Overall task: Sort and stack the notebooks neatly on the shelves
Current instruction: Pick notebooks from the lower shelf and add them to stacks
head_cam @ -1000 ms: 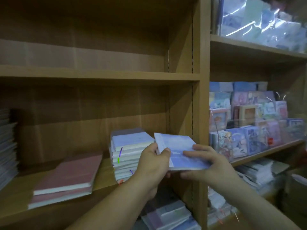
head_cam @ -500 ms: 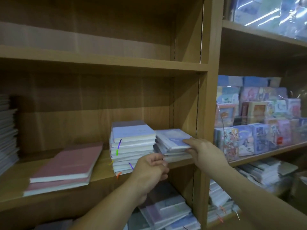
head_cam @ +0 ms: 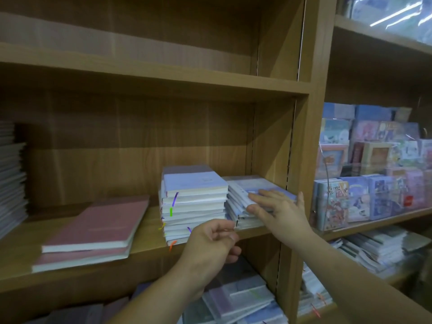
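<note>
Notebooks [head_cam: 238, 190] sit stacked at the shelf's [head_cam: 149, 230] right end, right hand [head_cam: 280, 210] pressing flat on top with fingers straight, left hand [head_cam: 210, 242] loosely curled and empty in front; an uneven push could skew the pile.

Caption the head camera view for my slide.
Right hand flat on the low notebook stack beside a taller stack; left hand loosely curled just below.

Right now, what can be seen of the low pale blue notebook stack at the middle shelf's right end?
The low stack of thin pale blue notebooks lies flat at the right end of the wooden middle shelf, beside the taller stack of lavender notebooks. Its covers look glossy, its front edges slightly fanned. The right hand rests flat on its top cover, fingers straight.
</note>
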Demonstrator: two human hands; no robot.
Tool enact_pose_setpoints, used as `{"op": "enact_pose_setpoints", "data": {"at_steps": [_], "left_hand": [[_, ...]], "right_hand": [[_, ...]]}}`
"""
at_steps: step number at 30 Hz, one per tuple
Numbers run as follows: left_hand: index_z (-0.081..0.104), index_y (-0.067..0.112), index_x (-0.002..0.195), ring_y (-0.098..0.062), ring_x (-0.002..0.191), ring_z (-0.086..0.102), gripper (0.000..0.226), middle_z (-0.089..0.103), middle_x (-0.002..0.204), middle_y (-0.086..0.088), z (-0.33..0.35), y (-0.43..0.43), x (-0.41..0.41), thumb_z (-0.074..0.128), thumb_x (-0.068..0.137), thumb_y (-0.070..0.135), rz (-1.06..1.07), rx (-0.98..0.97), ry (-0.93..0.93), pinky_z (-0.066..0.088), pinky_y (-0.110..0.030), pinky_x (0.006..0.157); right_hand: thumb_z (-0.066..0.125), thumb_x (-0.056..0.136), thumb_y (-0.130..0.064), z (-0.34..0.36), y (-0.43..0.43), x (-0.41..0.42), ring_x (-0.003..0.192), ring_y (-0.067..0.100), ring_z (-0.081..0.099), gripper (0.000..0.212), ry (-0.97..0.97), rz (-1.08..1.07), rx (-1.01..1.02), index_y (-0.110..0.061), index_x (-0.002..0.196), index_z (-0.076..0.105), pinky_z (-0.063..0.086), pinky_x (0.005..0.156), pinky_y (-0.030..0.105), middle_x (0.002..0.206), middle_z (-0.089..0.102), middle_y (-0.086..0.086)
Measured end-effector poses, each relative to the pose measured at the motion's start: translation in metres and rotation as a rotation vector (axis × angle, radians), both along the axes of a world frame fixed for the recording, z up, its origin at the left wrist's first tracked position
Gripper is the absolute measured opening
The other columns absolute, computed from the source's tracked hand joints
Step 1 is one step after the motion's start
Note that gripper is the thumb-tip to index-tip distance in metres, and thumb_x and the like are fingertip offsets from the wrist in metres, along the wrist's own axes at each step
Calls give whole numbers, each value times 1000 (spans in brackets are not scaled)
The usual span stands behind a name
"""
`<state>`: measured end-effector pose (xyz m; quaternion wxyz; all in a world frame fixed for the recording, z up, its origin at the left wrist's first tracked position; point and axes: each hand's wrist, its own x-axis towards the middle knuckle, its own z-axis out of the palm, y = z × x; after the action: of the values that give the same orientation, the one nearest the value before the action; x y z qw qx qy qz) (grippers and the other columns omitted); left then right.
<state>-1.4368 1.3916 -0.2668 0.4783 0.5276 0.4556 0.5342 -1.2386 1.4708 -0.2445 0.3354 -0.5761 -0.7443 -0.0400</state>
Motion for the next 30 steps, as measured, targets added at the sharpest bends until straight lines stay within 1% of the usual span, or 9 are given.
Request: {"op": "enact_pose_setpoints", "data": {"at_steps": [7, 10, 12, 13, 15, 18, 21, 26, 30], "left_hand": [[66, 9, 111, -18, 67, 68, 22, 73, 101, -21, -31, -22, -10, 57, 97, -6, 31, -36, 4, 60, -30, 64], [67, 9, 111, -18, 69, 71, 19, 75, 96, -18, -67, -40, -24, 59, 97, -3, 29, -102, 42, 60, -30, 63], [68, 12, 109, -17, 69, 72, 17, 77, 92, -12, -98, -54, -33, 61, 98, 1, 27, -177, 83, 61, -31, 66], [68, 14, 106, -17, 69, 72, 16, 77, 90, -11, -115, -61, -37, 61, 99, 3, 25, -222, 97, 61, -32, 67], [67, 16, 101, -19, 66, 69, 17, 75, 89, -11, -146, -76, -45, 59, 99, 1, 43, -330, 85, 59, -34, 65], [67, 12, 107, -22, 69, 69, 15, 74, 95, -14, -189, -88, -57, 61, 98, 1, 84, -446, 67, 58, -36, 67], [66, 13, 114, -25, 79, 72, 17, 73, 103, -14, -217, -84, -58, 61, 99, 7, 128, -476, 84, 61, -37, 73], [71, 15, 88, -25, 77, 62, 17, 67, 84, -11, -227, -25, -35, 59, 100, 13, 167, -455, 83, 54, -36, 76], [68, 13, 95, -24, 79, 65, 21, 69, 91, -12, -242, 46, -3, 62, 98, 34, 243, -492, 33, 60, -43, 84]], "right_hand": [[51, 93, -67, -13, -13, -22, 150, 13, 27, 58, 112, -18, 140, -35, 141, 56, -8, 122, 57, 156, 45, -5], [65, 96, -45, -53, -51, -35, 135, 19, 49, 40, 298, 107, 351, -22, 128, 67, 29, 119, 49, 136, 61, 1], [68, 96, -27, -96, -78, -44, 107, 11, 63, 13, 445, 210, 276, -20, 105, 74, 48, 97, 30, 107, 68, -5], [68, 96, -23, -116, -89, -48, 91, 6, 64, 8, 515, 258, 78, -22, 90, 74, 49, 86, 25, 90, 67, -7], [65, 97, -28, -156, -100, -53, 65, 10, 52, 36, 613, 305, -414, -19, 63, 58, 45, 73, 29, 65, 50, 3], [64, 96, -29, -197, -93, -53, 55, 9, 38, 47, 545, 164, -697, -17, 54, 47, 37, 61, 25, 55, 38, 1], [66, 95, -31, -216, -83, -59, 47, 7, 33, 41, 516, 91, -740, -12, 62, 52, 31, 46, 17, 54, 37, 2], [63, 96, -29, -237, -66, -50, 55, 13, 46, 41, 504, 42, -447, -6, 64, 56, 34, 54, 25, 56, 51, 9], [61, 98, -29, -230, -52, -38, 52, 12, 42, 38, 522, 18, -302, -17, 62, 56, 34, 53, 32, 52, 49, -3]]}}
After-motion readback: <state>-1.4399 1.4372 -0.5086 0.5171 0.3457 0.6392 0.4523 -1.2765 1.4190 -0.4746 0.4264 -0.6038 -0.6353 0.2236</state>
